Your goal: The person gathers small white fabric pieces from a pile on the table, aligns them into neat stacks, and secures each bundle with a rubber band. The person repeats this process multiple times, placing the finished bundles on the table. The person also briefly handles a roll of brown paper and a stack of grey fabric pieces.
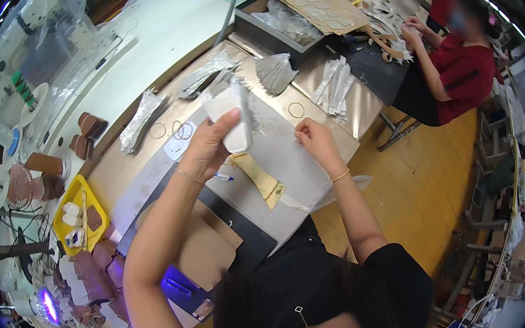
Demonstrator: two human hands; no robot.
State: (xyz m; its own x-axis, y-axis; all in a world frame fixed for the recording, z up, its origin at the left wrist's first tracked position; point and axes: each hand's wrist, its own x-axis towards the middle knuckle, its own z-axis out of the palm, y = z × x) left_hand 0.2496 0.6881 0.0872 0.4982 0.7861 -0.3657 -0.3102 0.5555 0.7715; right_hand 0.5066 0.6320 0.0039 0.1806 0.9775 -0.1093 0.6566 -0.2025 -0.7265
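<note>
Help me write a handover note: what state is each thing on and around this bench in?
Left hand, closed around the pale stack
Pale stack, held above the gray surface
Right hand, fingertips together; any contents unclear
Yellow strip, lying on the gray surface
Fan-shaped bundle, lying splayed
Yellow tray, holding small pieces
Dark bin, partly covered by a brown sheet
Purple lamp, lit

The tray [103, 213] lies left of the left hand [209, 147]. Bundles [139, 123] lie on the table [363, 102] beyond both hands; a ring [296, 110] lies just beyond the right hand [318, 144]. Behind the bundles stands a box [267, 40], partly covered by a panel [315, 3]; it appears to contain film [290, 17].
</note>
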